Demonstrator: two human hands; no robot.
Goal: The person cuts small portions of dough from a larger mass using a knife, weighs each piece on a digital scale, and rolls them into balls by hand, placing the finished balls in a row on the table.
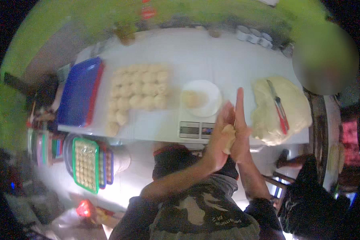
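Observation:
My left hand (217,144) and my right hand (241,139) are pressed palm to palm, fingers pointing away from me. Between them is a piece of pale dough (228,139), partly hidden by the palms. Just beyond my left hand stands a digital kitchen scale (189,129) with a white round plate (214,103) on top. Another dough piece (195,99) lies on that plate. To the right of my hands rests a large mass of dough (291,99), with a red-handled knife (278,108) lying across it. Rows of dough balls (141,87) cover the table's left part.
Blue plastic trays or lids (78,91) with a red one (95,93) lean at the white table's (198,51) left end. Below left are a green-rimmed tray (85,165) of dough balls and more trays. White containers (255,37) stand far right. A person in dark clothes (306,198) is at right.

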